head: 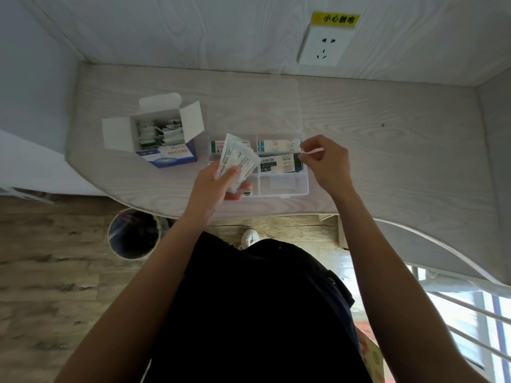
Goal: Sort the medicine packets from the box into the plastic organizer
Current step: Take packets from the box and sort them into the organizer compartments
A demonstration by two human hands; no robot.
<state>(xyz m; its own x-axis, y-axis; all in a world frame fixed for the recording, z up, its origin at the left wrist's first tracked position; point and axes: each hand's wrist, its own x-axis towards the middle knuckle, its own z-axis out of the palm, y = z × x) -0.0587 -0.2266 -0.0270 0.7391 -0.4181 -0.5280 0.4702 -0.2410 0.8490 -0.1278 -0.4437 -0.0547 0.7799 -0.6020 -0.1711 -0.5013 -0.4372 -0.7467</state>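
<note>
So the left hand (218, 183) grips a fanned stack of packets (235, 161), thumb on top, fingers curled underneath, held right over the organizer's (304, 189) left side. The right hand (327, 161) hovers at the organizer's right edge with fingertips pinched together; can't tell if there's anything between them. The organizer has packets lying flat in its two back compartments and the middle right one. The box (160, 134) sits open to the left on the desk (387, 134), still stuffed with packets.
</note>
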